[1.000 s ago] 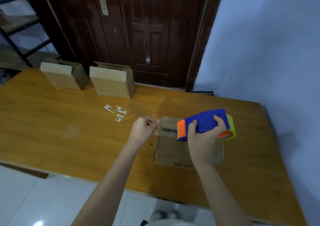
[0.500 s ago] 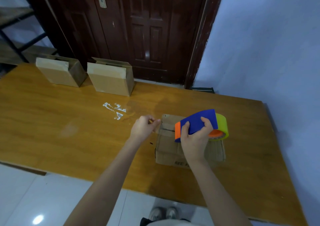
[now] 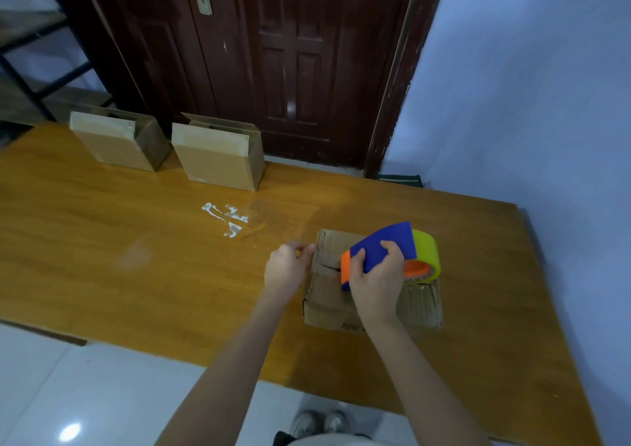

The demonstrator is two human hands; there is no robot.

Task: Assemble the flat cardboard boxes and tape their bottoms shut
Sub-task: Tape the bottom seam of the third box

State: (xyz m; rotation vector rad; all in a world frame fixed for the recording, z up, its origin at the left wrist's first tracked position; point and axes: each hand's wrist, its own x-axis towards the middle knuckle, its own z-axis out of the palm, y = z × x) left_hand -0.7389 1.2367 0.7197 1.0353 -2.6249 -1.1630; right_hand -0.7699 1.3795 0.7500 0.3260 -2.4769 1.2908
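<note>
— Since a moment ago the tape dispenser (image 3: 386,251) has tipped nose-down and slid toward the left end of the cardboard box (image 3: 372,295); it sat more level and further right before. The left hand (image 3: 285,269) has hardly shifted.

— Where does the box lie now?

— On the counter (image 3: 136,275), flaps up, near the front edge and well apart from the two assembled boxes by the door, one further left (image 3: 116,140) and one nearer the middle (image 3: 218,155). Relative to the taped box, some white tape scraps (image 3: 225,218) lie just beyond its far-left corner.

— And the hands?

— The right hand (image 3: 375,275) has its grip wrapped round the dispenser's blue body, thumb on the near side, fingers over the top. The orange nose looks pressed on or just above the flap seam (contact itself is hidden by the hand). The left hand's grip is curled at the box's far-left corner, seemingly pinching a tape end against the edge, though the tape is too clear to make out.

— So what does the next move turn on?

— The seam's long axis runs left to right across the box top. The dispenser sits over the left half, the yellow roll (image 3: 425,251) trailing to the right, so most of the seam lies rightward of the right hand. I'd judge the pull should go right along that line, with the left hand, nearer the starting corner, anchoring the end.

— Risk?

— Drifting off the seam, or the light box sliding.
</note>
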